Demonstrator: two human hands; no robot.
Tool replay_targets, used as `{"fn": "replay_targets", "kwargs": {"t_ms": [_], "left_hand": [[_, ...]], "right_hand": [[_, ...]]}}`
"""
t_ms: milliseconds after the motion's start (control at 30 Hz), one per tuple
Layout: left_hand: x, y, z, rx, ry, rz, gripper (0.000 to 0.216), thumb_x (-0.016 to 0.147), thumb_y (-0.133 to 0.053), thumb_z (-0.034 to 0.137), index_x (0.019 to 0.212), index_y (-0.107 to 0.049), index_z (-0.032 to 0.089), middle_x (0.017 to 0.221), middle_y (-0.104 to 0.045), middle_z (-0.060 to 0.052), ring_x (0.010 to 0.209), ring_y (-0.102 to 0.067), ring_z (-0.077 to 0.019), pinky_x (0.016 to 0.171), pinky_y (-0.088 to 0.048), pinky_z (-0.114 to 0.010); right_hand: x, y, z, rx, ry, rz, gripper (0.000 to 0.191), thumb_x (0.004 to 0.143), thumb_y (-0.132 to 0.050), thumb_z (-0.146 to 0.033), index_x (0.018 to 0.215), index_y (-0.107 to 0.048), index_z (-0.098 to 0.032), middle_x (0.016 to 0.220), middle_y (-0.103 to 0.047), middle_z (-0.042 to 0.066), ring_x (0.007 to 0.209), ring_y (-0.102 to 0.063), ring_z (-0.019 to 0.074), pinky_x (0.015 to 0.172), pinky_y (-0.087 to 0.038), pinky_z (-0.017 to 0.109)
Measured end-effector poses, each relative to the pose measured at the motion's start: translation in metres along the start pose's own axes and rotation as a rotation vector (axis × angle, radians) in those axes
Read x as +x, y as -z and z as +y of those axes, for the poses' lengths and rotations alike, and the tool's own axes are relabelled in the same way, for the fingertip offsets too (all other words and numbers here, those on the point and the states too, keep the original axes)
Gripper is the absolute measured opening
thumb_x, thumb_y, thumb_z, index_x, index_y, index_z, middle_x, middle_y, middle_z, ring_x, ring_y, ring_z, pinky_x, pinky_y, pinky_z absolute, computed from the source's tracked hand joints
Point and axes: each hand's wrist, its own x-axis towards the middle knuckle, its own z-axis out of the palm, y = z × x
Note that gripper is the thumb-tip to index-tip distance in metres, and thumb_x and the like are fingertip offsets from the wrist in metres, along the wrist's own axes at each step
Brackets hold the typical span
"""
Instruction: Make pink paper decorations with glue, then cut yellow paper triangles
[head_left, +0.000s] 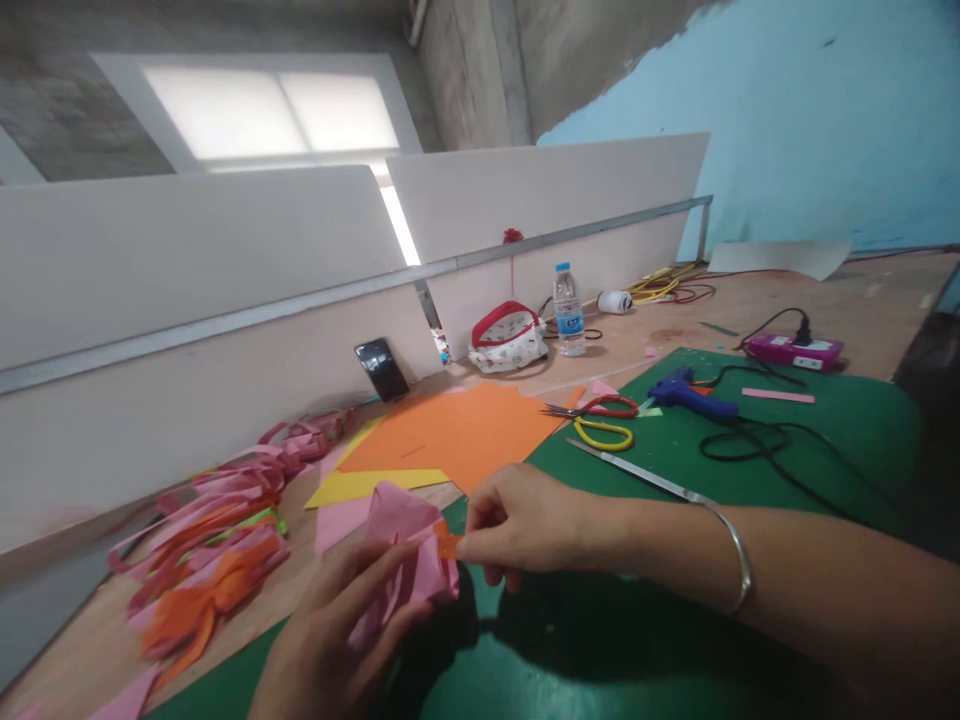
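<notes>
My left hand (pixel 337 625) is closed around a folded pink paper piece (pixel 401 515), partly hidden by the fingers. At its right edge a small orange strip (pixel 448 541) is pinched between the thumb and fingers of my right hand (pixel 510 525). The strip touches the pink piece; whether it is stuck there I cannot tell. Both hands are above the green mat (pixel 555 670). Just beyond them lie orange sheets (pixel 450 425) over a yellow sheet (pixel 382 487).
Scissors (pixel 604 420), a metal blade-like tool (pixel 637 472) and a blue glue gun (pixel 690 393) with its cord lie right. Pink and orange bows (pixel 217 560) are heaped left. A phone (pixel 381 368), pouch (pixel 508 340) and water bottle (pixel 570 315) stand behind, with a purple power strip (pixel 795 352) at right.
</notes>
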Motion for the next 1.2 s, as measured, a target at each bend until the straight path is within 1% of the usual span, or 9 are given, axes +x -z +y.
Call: {"fn": "replay_targets", "kwargs": {"t_ms": [100,167,333,533,800,967,1033,1200], "left_hand": [[-0.001,-0.001,-0.002,0.006,0.008,0.002,0.032,0.078,-0.062,0.047,0.102,-0.068,0.027,0.1,-0.07,-0.004,0.087,-0.068,-0.0217,0.072,-0.057,-0.03],[-0.001,-0.002,-0.003,0.005,0.004,-0.002,0.033,0.078,-0.062,0.048,0.102,-0.068,0.027,0.099,-0.07,-0.004,0.087,-0.068,-0.0213,0.072,-0.057,-0.03],[-0.001,-0.003,-0.004,0.008,-0.006,-0.009,0.033,0.078,-0.061,0.049,0.102,-0.067,0.027,0.098,-0.069,-0.004,0.086,-0.067,-0.0202,0.072,-0.056,-0.029],[-0.003,-0.005,-0.006,0.028,-0.033,-0.003,0.032,0.078,-0.062,0.048,0.103,-0.067,0.027,0.097,-0.069,-0.003,0.086,-0.067,-0.0202,0.071,-0.056,-0.028],[-0.004,-0.01,-0.007,0.073,-0.114,0.001,0.034,0.08,-0.061,0.047,0.107,-0.062,0.027,0.097,-0.067,-0.004,0.085,-0.066,-0.0188,0.071,-0.055,-0.028],[-0.008,-0.014,-0.006,0.096,-0.089,-0.049,0.036,0.081,-0.061,0.046,0.111,-0.059,0.026,0.105,-0.065,-0.006,0.091,-0.065,-0.021,0.073,-0.055,-0.031],[-0.01,-0.017,-0.006,0.099,-0.059,-0.073,0.037,0.081,-0.061,0.045,0.113,-0.058,0.026,0.109,-0.063,-0.006,0.095,-0.064,-0.0221,0.075,-0.055,-0.032],[-0.014,-0.023,-0.009,0.034,-0.077,-0.108,0.036,0.082,-0.06,0.044,0.113,-0.058,0.026,0.11,-0.063,-0.007,0.096,-0.064,-0.022,0.08,-0.055,-0.033]], "right_hand": [[0.001,-0.002,0.002,-0.003,-0.021,-0.015,0.015,0.07,-0.057,-0.023,0.058,-0.057,-0.015,0.049,-0.055,-0.003,0.039,-0.053,0.0075,0.036,-0.039,0.014],[0.001,-0.002,0.002,-0.02,-0.035,-0.017,0.016,0.07,-0.057,-0.024,0.058,-0.057,-0.015,0.047,-0.055,-0.003,0.038,-0.052,0.0074,0.035,-0.038,0.013],[0.001,-0.003,0.001,-0.044,-0.051,-0.021,0.015,0.07,-0.055,-0.02,0.056,-0.055,-0.015,0.047,-0.054,-0.003,0.038,-0.052,0.0075,0.034,-0.037,0.013],[0.002,-0.005,0.003,-0.036,-0.05,-0.033,0.015,0.07,-0.055,-0.02,0.056,-0.055,-0.015,0.047,-0.055,-0.003,0.038,-0.052,0.0077,0.034,-0.038,0.012],[0.003,-0.008,0.004,-0.075,-0.094,-0.056,0.011,0.066,-0.052,-0.017,0.055,-0.054,-0.016,0.046,-0.053,-0.003,0.037,-0.051,0.0083,0.033,-0.039,0.014],[0.005,-0.007,0.009,-0.204,-0.072,-0.057,0.009,0.067,-0.053,-0.022,0.06,-0.056,-0.017,0.047,-0.053,-0.003,0.04,-0.051,0.0091,0.036,-0.04,0.015],[0.006,-0.006,0.01,-0.254,-0.056,-0.051,0.01,0.067,-0.054,-0.024,0.06,-0.057,-0.017,0.047,-0.051,-0.004,0.042,-0.05,0.0096,0.036,-0.038,0.015],[0.007,-0.004,0.01,-0.362,0.022,-0.021,0.008,0.064,-0.058,-0.021,0.058,-0.059,-0.017,0.047,-0.048,-0.005,0.05,-0.047,0.0092,0.041,-0.032,0.016]]}}
